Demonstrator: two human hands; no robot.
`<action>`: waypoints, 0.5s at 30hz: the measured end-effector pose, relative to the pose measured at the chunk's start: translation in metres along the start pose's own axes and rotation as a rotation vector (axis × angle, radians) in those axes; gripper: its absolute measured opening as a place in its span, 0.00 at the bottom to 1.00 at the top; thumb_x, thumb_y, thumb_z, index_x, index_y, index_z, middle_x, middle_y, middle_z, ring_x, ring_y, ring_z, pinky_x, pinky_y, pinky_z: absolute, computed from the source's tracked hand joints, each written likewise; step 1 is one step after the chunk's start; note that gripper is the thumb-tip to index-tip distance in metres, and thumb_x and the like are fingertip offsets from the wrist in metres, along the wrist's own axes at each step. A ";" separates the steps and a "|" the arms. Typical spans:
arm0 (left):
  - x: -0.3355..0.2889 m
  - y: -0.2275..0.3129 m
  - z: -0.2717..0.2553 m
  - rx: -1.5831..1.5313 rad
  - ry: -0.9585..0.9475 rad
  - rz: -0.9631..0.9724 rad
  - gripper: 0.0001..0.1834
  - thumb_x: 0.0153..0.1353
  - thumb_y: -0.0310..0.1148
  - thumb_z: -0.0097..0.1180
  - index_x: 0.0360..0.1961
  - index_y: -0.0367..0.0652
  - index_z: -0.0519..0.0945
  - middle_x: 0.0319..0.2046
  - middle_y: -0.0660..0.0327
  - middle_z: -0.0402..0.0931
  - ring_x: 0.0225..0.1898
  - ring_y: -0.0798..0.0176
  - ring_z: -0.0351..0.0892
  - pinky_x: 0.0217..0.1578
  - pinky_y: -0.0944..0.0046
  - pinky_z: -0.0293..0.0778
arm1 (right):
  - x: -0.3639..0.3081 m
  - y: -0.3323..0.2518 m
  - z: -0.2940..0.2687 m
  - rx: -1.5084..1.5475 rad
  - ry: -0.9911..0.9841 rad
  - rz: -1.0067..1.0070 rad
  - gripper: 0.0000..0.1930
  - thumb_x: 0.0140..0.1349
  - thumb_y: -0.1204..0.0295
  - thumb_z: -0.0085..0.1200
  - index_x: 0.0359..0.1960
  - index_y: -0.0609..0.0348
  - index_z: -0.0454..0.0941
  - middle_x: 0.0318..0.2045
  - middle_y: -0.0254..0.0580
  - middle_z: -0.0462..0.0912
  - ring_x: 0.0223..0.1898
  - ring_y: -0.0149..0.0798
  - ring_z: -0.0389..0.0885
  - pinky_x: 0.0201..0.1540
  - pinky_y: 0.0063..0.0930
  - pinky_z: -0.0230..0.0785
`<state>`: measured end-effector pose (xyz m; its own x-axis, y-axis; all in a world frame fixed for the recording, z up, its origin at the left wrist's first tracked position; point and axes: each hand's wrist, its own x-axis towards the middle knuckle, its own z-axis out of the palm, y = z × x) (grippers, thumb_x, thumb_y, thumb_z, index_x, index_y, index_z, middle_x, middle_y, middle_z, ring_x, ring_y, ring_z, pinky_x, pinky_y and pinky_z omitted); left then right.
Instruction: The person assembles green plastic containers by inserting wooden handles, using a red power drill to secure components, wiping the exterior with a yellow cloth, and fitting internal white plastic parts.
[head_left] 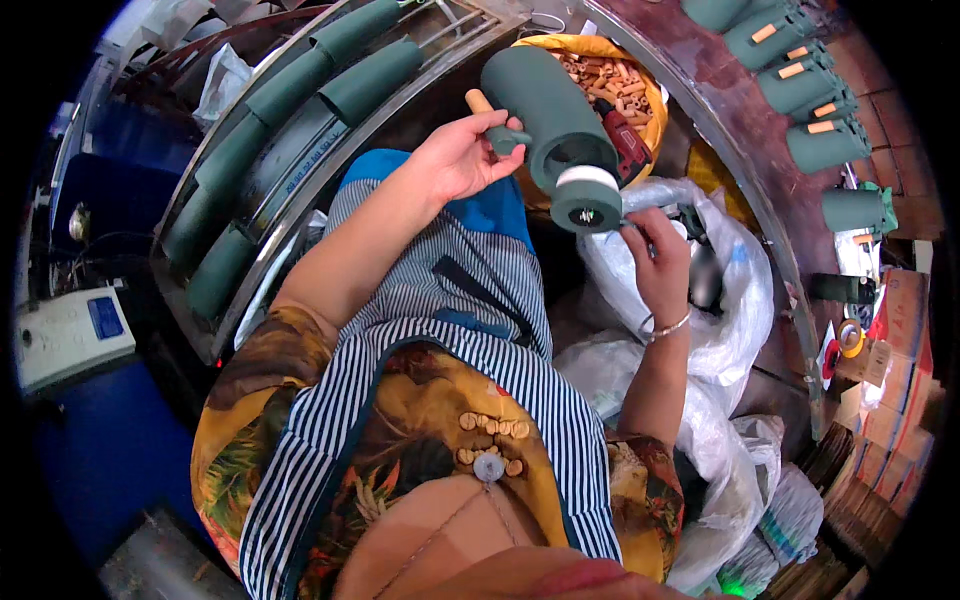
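Observation:
In front of me a dark green jug (545,105) lies tilted, its mouth toward me. My left hand (470,155) is closed on its handle, a green bracket with a pale wooden grip (478,101). At the jug's mouth is a round green lid (586,208) with a white ring; whether it sits in the mouth or just in front of it I cannot tell. My right hand (660,260) has its fingers pinched together at the lid's right edge. The exact fingertip contact is small and partly hidden.
Beyond the jug, a yellow-lined container (655,120) holds many wooden grips and a red power driver (627,145). Green jug bodies (330,100) lie on the left rack; jugs with wooden grips (790,70) line the right bench. Plastic bags (735,300) and cardboard boxes (895,370) are at right.

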<state>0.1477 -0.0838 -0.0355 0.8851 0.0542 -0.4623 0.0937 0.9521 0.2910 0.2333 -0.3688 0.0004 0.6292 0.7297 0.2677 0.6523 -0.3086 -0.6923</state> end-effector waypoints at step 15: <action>-0.129 -0.042 -0.010 -0.169 -0.160 0.082 0.08 0.65 0.26 0.52 0.43 0.34 0.72 0.40 0.54 0.76 0.46 0.53 0.78 0.53 0.55 0.78 | -0.035 -0.115 0.035 -0.901 0.228 -0.493 0.29 0.51 0.61 0.59 0.59 0.41 0.72 0.56 0.38 0.72 0.57 0.40 0.71 0.51 0.36 0.66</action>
<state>0.0246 -0.1281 0.0035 0.9488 0.0975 -0.3004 -0.0467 0.9840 0.1718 0.1216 -0.3379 0.0474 0.2117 0.7948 0.5688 0.8721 -0.4163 0.2571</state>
